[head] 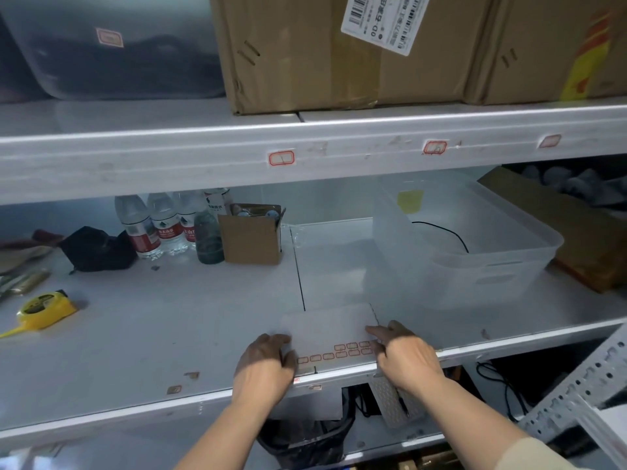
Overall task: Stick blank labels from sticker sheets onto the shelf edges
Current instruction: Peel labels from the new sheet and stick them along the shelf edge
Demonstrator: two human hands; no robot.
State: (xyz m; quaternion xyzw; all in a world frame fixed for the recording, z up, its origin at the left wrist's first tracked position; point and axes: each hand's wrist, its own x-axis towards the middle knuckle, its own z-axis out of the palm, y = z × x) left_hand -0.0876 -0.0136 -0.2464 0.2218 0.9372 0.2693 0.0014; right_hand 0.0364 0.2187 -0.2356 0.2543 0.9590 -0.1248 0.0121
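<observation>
My fingertips are mostly hidden from me: those of my left hand (266, 359) curl down at the sticker sheet's (330, 329) left edge, and I cannot tell whether they pinch it or only press on it. My right hand (405, 356) lies half closed over the sheet's right corner, forefinger stretched flat on the paper, the other fingers bent under so that their grip cannot be made out. Something grey and dimpled (393, 401) hangs below that hand, partly covered by my wrist; what it is I cannot say.

The sheet lies flat between my two hands at the front lip of the lower shelf (152, 334), most of it already bare. I count about nine red-bordered labels (339, 351) left on it, in two short rows along the near edge, though some are blurred together.

On the upper shelf edge (169, 164) three labels are stuck: one (281, 158) near the middle, one (435, 147) further right, one (549, 141) beyond that. A small label (315, 387) shows on the lower shelf's front edge between my wrists, too small to read.

At the back stand three water bottles (163, 225), a small open carton (252, 237), and to the right one clear tub (475, 242). A yellow tape measure (45, 308) lies at the left
</observation>
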